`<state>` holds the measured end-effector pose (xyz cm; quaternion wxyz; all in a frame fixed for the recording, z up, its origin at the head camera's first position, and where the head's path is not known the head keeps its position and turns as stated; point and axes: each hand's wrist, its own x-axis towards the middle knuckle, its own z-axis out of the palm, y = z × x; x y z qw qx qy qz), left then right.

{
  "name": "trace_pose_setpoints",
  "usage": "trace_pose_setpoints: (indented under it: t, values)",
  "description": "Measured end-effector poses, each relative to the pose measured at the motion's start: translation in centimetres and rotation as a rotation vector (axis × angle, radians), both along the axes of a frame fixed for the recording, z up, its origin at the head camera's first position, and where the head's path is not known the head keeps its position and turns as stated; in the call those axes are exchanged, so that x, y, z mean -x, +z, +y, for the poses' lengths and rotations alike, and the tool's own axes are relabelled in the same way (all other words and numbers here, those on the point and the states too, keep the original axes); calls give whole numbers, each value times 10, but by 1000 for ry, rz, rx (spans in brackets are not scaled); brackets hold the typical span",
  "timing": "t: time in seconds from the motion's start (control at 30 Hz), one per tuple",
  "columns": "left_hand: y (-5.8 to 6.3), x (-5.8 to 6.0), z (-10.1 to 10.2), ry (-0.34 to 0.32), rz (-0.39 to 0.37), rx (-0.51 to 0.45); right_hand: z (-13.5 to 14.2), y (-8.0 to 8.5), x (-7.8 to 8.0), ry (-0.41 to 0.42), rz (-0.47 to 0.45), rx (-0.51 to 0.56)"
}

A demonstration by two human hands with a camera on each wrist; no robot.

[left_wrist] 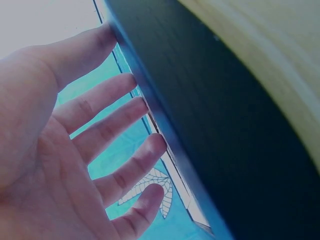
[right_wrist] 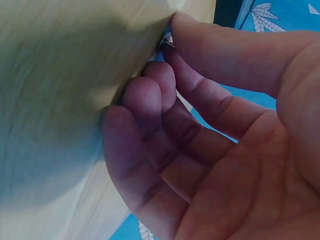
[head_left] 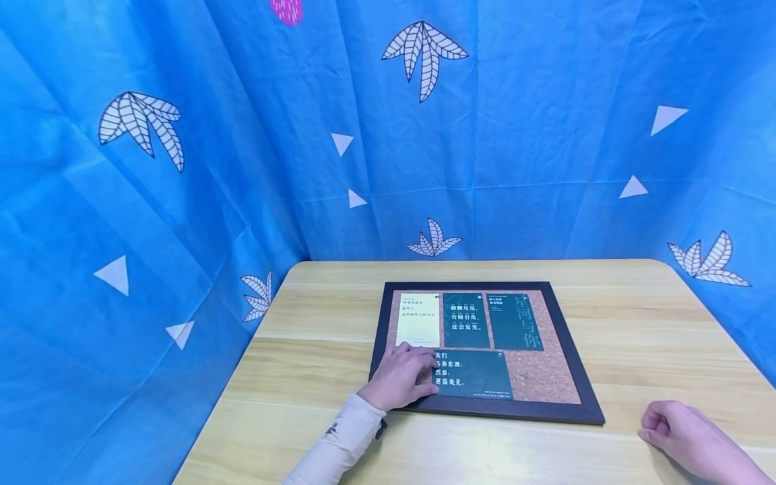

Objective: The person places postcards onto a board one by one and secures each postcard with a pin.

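Observation:
A dark-framed cork board (head_left: 570, 353) lies flat on the wooden table. My left hand (head_left: 400, 374) rests over its lower left part, fingertips at the left end of a wide green card (head_left: 479, 378) with white writing. In the left wrist view, the left hand's fingers (left_wrist: 117, 90) are spread and slightly bent, meeting the board's surface. Right of the board, my right hand (head_left: 685, 431) is low at the table. Its thumb and forefinger pinch a small shiny thumbtack (right_wrist: 164, 41), mostly hidden, while the other fingers curl against the wood.
Along the board's upper half sit a pale yellow card (head_left: 418, 323), a green card (head_left: 465, 337) and another green card (head_left: 506, 330). Bare cork (head_left: 542, 377) shows at lower right. A blue patterned curtain (head_left: 515, 148) encloses the table (head_left: 291, 384) at the back and sides.

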<state>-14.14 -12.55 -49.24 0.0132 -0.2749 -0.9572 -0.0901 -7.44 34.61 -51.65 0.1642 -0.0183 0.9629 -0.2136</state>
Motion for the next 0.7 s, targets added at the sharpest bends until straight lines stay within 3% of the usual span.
trace_pose_setpoints:
  t: [0.7]
  values:
    - [2, -2, 1, 2, 1, 3, 3, -2, -4, -30, 61, 4]
